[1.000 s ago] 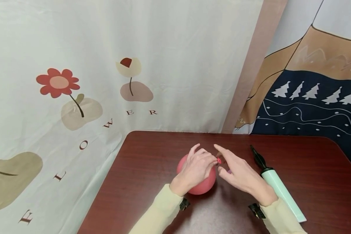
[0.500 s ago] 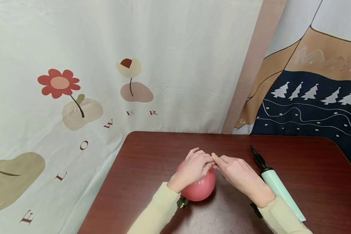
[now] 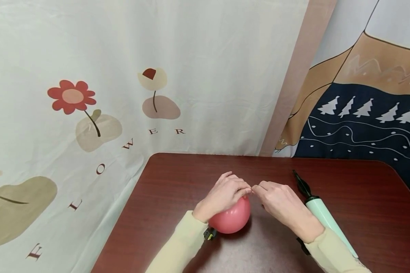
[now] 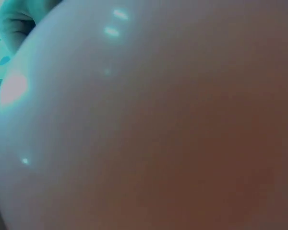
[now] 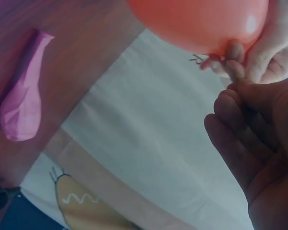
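A round, inflated red balloon (image 3: 233, 218) sits under my left hand (image 3: 223, 195), above the brown table. My left fingers and thumb pinch the balloon at its neck, on the right side. Tip to tip with them, my right hand (image 3: 281, 204) pinches the end of the neck. The right wrist view shows both sets of fingertips meeting just below the balloon (image 5: 206, 24); the pinched neck itself is mostly hidden. In the left wrist view the balloon (image 4: 149, 120) fills nearly everything, with some curled fingers (image 4: 17, 26) at the upper left corner.
A mint-green hand pump (image 3: 329, 223) with a black nozzle lies to the right, partly behind the right forearm. On the table (image 5: 96, 43), a flat purple balloon (image 5: 24, 96) shows in the right wrist view. A printed curtain (image 3: 208, 76) hangs behind the table.
My right hand, earlier apart with fingers spread, has come to the balloon's neck and now pinches its end. Its fingers have drawn slightly right in the last half second. The left hand keeps its hold.
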The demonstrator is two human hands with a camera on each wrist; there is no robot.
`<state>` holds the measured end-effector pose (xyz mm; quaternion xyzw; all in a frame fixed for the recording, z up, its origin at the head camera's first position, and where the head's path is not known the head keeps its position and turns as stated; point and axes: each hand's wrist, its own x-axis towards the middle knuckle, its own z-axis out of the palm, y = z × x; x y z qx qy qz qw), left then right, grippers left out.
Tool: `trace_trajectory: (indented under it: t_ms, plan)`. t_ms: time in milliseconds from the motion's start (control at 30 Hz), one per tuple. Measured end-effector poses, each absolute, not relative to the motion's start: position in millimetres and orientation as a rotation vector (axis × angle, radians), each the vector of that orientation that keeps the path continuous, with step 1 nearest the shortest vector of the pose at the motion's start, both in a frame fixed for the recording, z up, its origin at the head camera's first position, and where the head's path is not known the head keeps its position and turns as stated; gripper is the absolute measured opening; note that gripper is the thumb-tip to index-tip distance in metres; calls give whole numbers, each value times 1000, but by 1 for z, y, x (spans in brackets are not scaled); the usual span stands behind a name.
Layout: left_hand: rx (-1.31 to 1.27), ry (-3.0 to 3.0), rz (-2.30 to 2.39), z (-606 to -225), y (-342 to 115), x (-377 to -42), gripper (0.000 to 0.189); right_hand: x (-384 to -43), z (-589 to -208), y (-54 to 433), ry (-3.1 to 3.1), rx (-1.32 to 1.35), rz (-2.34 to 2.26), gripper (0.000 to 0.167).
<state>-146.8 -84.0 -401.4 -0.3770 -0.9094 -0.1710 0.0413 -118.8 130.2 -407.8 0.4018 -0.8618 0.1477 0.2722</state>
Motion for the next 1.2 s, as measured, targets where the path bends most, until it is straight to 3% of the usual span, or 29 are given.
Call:
trace_trajectory:
  t_ms: [267,400,600,833,1200]
  plan:
    - [-1195,-2556,-175,-400,-89,-144,21,-119,-408,138,-2483,935,668,14]
    - [-1197,-2503,-174,-404,-94,-144,19,-115,-406,142,-2553,860,933,19]
    - [-1231,-2401,-233,-409,-100,-147,37,-108,-400,148,-2624,714,1330,21]
    - [-1232,-2276,-390,-412,-112,-152,16,-98,-386,156,-2573,652,1665,21]
    - [-1310,-2163,-455,-407,-123,-155,18,-93,-373,172,-2262,760,2111,20]
